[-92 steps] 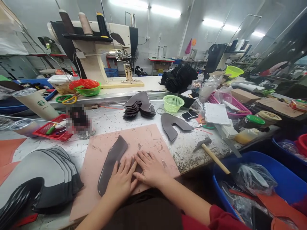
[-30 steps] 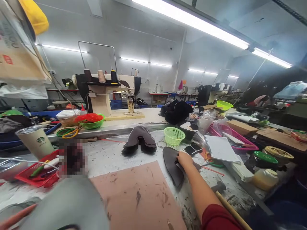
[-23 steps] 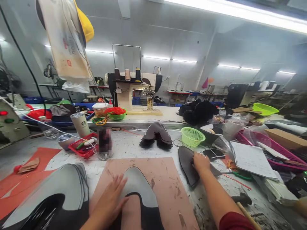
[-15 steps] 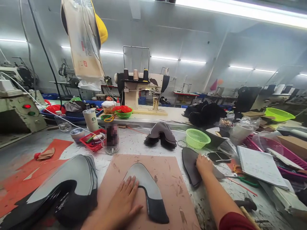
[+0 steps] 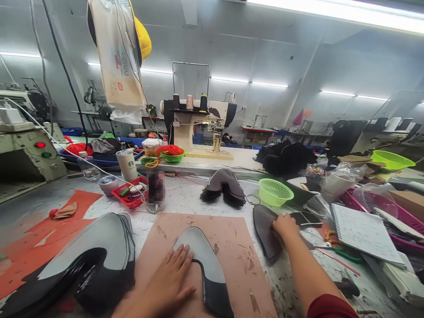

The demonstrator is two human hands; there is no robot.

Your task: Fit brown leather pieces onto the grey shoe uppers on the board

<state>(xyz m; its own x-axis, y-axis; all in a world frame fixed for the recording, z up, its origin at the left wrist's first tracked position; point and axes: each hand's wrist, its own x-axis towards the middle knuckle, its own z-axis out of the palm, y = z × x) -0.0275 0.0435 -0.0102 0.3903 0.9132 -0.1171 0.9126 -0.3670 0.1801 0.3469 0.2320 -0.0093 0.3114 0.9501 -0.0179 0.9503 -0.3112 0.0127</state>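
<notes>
Two hands work on separate pieces at this station. The left hand (image 5: pixel 168 282) lies flat, fingers spread, on the grey-and-black cut piece (image 5: pixel 202 258) at the middle of the pink cutting board (image 5: pixel 232 234); it presses rather than grips. The right hand (image 5: pixel 285 226) rests well apart on the dark leather piece (image 5: pixel 264 229) lying on the workbench (image 5: pixel 185 205) just right of the board, fingers curled over its inner edge; whether they pinch the leather cannot be told.

Change from three seconds ago: both hands then pressed one brown strip on the board. That strip is gone from the board, the grey-and-black piece occupies its place, and the right hand has been on the dark piece for the last second. Judgement: one piece is finished and the next pairing is being brought together.

Nearby: a stack of like grey pieces (image 5: pixel 89 256) left of the board, a green basket (image 5: pixel 275 192) behind the right hand.
</notes>
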